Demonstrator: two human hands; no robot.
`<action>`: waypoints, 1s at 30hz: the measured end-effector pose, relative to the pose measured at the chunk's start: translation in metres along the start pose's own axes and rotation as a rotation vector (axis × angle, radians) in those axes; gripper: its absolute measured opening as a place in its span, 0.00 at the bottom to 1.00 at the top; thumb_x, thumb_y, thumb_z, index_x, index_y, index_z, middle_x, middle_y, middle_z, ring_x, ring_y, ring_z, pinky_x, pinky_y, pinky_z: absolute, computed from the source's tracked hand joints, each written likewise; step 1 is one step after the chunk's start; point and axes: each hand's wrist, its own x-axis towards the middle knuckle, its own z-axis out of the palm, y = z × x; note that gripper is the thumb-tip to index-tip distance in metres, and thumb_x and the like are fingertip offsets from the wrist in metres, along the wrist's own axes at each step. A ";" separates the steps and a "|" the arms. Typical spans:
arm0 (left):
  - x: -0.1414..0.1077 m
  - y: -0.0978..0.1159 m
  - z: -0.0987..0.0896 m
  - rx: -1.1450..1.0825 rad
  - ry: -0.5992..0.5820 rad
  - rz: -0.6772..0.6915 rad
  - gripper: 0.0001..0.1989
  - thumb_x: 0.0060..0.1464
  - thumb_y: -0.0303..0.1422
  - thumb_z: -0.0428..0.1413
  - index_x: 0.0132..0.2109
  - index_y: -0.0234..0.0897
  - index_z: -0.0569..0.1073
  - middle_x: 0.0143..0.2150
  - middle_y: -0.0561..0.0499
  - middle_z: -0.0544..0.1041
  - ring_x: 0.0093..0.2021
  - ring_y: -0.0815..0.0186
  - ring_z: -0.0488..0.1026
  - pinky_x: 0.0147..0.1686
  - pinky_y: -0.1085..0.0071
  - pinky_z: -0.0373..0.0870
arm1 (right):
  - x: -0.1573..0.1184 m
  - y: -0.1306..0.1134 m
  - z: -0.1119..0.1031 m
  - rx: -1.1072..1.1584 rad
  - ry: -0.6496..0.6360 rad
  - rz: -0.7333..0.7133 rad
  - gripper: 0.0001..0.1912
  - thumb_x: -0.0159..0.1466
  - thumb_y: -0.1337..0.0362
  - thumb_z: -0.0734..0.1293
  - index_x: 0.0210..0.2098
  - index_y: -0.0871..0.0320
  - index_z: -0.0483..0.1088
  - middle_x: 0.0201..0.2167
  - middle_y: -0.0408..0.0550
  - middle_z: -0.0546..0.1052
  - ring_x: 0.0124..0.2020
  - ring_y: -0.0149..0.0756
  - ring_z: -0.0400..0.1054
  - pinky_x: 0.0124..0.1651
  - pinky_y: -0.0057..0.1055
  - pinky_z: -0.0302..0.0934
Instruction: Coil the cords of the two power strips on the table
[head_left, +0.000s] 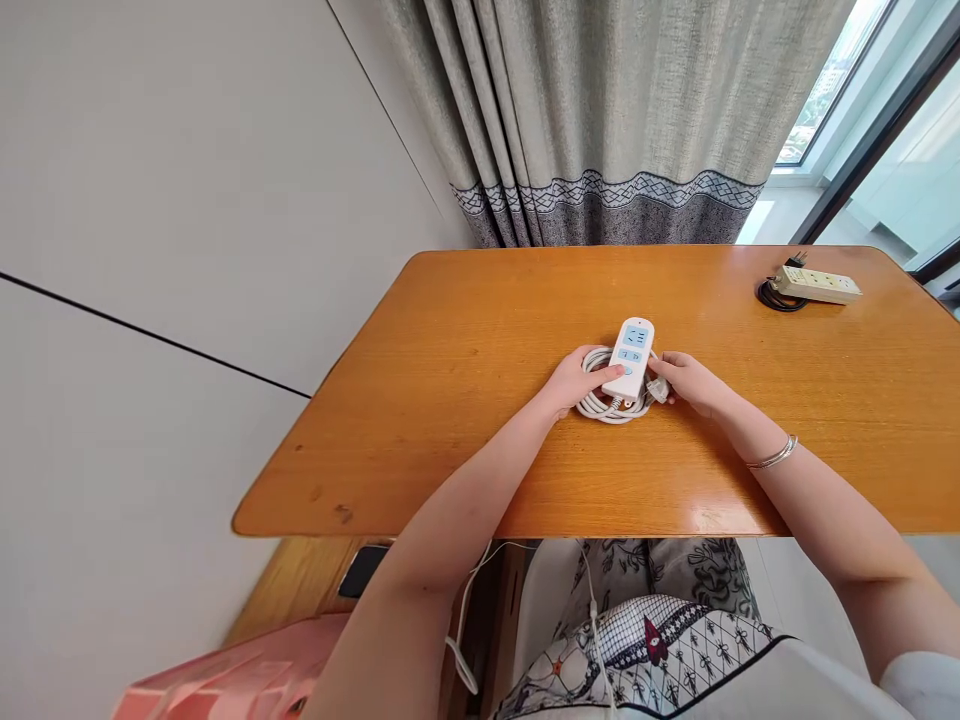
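Note:
A white power strip (628,358) with light blue socket panels lies tilted on its own coiled white cord (600,408), over the wooden table. From the left, my left hand (579,381) grips the strip and coil, its thumb lying across the strip's lower part near the blue button. My right hand (688,381) closes on the coil's right side, beside the clear-looking white plug (658,389). Some of its fingers are hidden beneath the cord.
A cream power strip (817,284) with a coiled black cord (781,297) sits at the table's (420,400) far right. Behind the table hangs a grey curtain (615,120). A white wall panel (187,200) stands left; a pink bag (240,672) is below.

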 end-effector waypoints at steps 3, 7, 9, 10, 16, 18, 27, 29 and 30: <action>0.000 0.000 0.000 -0.005 -0.001 -0.012 0.26 0.43 0.33 0.72 0.49 0.33 0.74 0.46 0.44 0.82 0.44 0.60 0.79 0.47 0.63 0.74 | 0.001 0.004 -0.001 -0.092 0.023 -0.028 0.18 0.68 0.55 0.68 0.27 0.57 0.62 0.18 0.38 0.67 0.18 0.24 0.58 0.19 0.23 0.52; 0.002 -0.002 -0.001 -0.017 0.011 -0.026 0.28 0.41 0.34 0.73 0.49 0.33 0.75 0.44 0.45 0.82 0.40 0.62 0.78 0.43 0.65 0.74 | 0.000 0.005 0.001 -0.323 0.111 -0.059 0.19 0.72 0.55 0.63 0.27 0.55 0.60 0.18 0.39 0.66 0.18 0.26 0.59 0.21 0.25 0.53; 0.004 -0.004 -0.001 -0.027 0.022 -0.021 0.29 0.39 0.34 0.74 0.48 0.33 0.75 0.44 0.46 0.82 0.39 0.63 0.78 0.41 0.66 0.74 | -0.002 0.006 0.005 -0.418 0.158 -0.084 0.19 0.73 0.56 0.61 0.26 0.55 0.59 0.18 0.39 0.66 0.19 0.28 0.60 0.23 0.25 0.54; 0.004 -0.004 -0.001 -0.033 0.025 -0.017 0.29 0.39 0.34 0.74 0.48 0.33 0.75 0.44 0.46 0.82 0.39 0.63 0.78 0.40 0.67 0.74 | -0.003 0.006 0.008 -0.440 0.182 -0.103 0.18 0.73 0.57 0.60 0.26 0.54 0.59 0.19 0.40 0.66 0.19 0.28 0.60 0.23 0.25 0.54; 0.003 -0.004 -0.002 -0.051 0.019 -0.024 0.29 0.38 0.36 0.74 0.48 0.33 0.74 0.45 0.45 0.82 0.39 0.63 0.78 0.38 0.68 0.74 | -0.005 0.008 0.011 -0.263 0.133 -0.107 0.10 0.69 0.67 0.56 0.31 0.55 0.62 0.20 0.39 0.67 0.20 0.30 0.63 0.25 0.26 0.58; 0.003 -0.003 -0.002 -0.043 0.029 -0.036 0.30 0.38 0.36 0.74 0.48 0.33 0.74 0.45 0.45 0.82 0.39 0.63 0.78 0.37 0.69 0.74 | -0.003 0.005 0.002 -0.148 -0.016 -0.033 0.06 0.68 0.66 0.60 0.33 0.56 0.65 0.22 0.39 0.71 0.23 0.29 0.65 0.28 0.25 0.63; 0.005 -0.006 -0.004 -0.033 0.016 -0.004 0.28 0.40 0.38 0.73 0.46 0.33 0.75 0.46 0.43 0.82 0.40 0.62 0.78 0.38 0.68 0.74 | 0.011 0.009 -0.029 -0.008 -0.291 -0.029 0.29 0.49 0.53 0.82 0.41 0.59 0.68 0.26 0.40 0.75 0.24 0.24 0.68 0.30 0.23 0.70; 0.005 -0.006 -0.003 -0.031 0.010 -0.005 0.28 0.40 0.39 0.73 0.46 0.32 0.75 0.45 0.43 0.82 0.40 0.62 0.78 0.38 0.67 0.74 | 0.010 0.009 -0.027 -0.004 -0.261 -0.039 0.33 0.49 0.54 0.83 0.46 0.59 0.68 0.27 0.39 0.75 0.24 0.25 0.70 0.30 0.24 0.71; 0.005 -0.005 -0.002 -0.035 0.009 -0.006 0.28 0.39 0.39 0.73 0.46 0.32 0.75 0.45 0.43 0.82 0.41 0.62 0.78 0.38 0.67 0.74 | 0.009 0.008 -0.026 -0.014 -0.267 -0.041 0.33 0.50 0.54 0.82 0.49 0.59 0.68 0.28 0.40 0.75 0.25 0.26 0.70 0.31 0.24 0.72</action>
